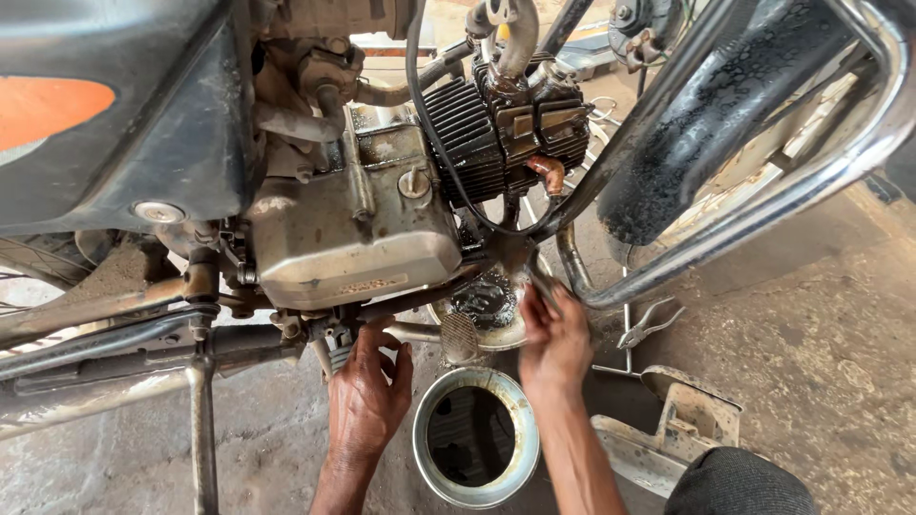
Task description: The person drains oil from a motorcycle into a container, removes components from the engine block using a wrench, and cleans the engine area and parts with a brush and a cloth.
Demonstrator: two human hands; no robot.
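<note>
the left hand [367,391] is reaching under the engine case [348,234], fingers curled loosely on nothing. the round tin [475,437] is sitting on the floor between both hands. the right hand [553,339] is pinching something at the frame tube [611,286]; probably better keeping that tin right under.

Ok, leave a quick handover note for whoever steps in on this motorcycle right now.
Left hand: fingers up under the engine case, near the footpeg bracket; holding nothing clearly visible.
Right hand: reaching up at the frame tube beside the oily underside; whether it grips a tool cannot be told.
Metal bowl sits on the ground between the hands, dark liquid inside.
Pliers lie on the floor to the right.
Engine cover is on.
</note>
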